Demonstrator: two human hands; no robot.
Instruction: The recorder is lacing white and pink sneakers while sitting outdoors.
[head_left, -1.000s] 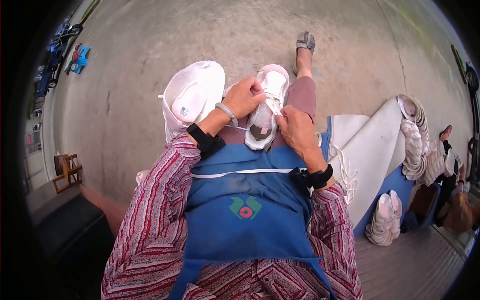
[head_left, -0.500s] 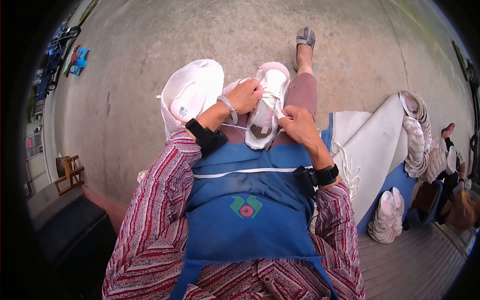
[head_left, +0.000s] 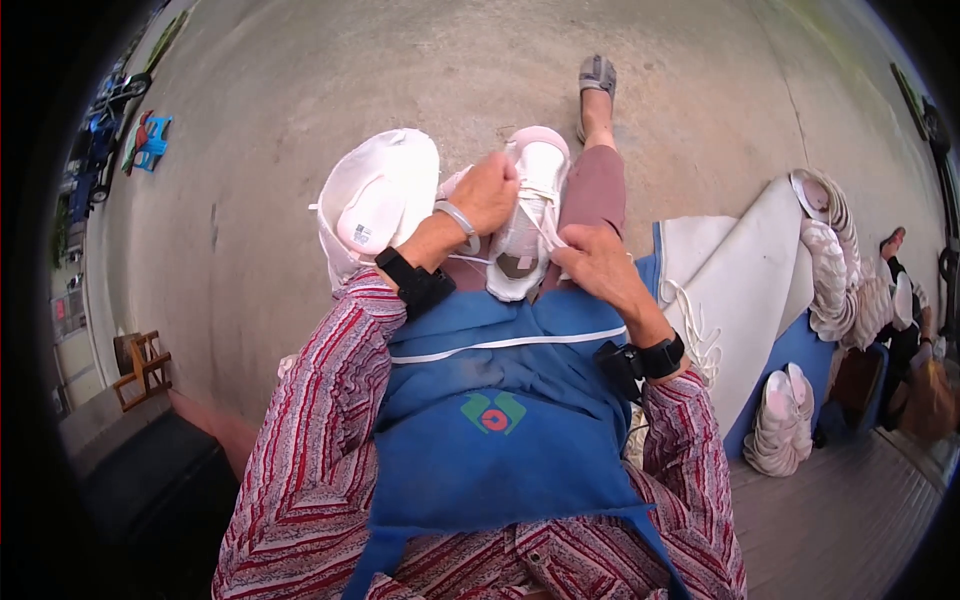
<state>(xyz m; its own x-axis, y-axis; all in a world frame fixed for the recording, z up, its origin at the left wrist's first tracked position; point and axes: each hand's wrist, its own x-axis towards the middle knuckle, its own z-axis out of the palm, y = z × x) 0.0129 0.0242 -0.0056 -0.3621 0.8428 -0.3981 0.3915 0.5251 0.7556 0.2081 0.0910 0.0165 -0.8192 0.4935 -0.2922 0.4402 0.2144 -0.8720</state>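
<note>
A white and pale pink shoe upper [head_left: 520,243] lies across my lap, its rounded pink end pointing away from me. A white shoelace [head_left: 540,193] runs through its eyelets. My left hand [head_left: 486,194] is closed at the upper's left edge, with a lace strand running to its fingertips. On the right side, my right hand [head_left: 597,262] pinches another strand of lace between thumb and fingers. Another pinkish upper lies partly hidden under my left hand. Left of it stands a white bag-like holder [head_left: 405,165] with a pale insole-shaped piece [head_left: 372,215] inside.
A blue apron [head_left: 480,440] covers my lap. To the right, several stacked shoe uppers [head_left: 830,280] lie by a white sheet [head_left: 735,270], with another bundle [head_left: 780,425] nearer. Loose laces [head_left: 700,340] hang beside my right forearm. A wooden stool [head_left: 143,370] stands left; another person sits far right.
My left hand has risen slightly away from the upper's opening, and my right hand stays low with its strand. The whole view has shifted a little.
</note>
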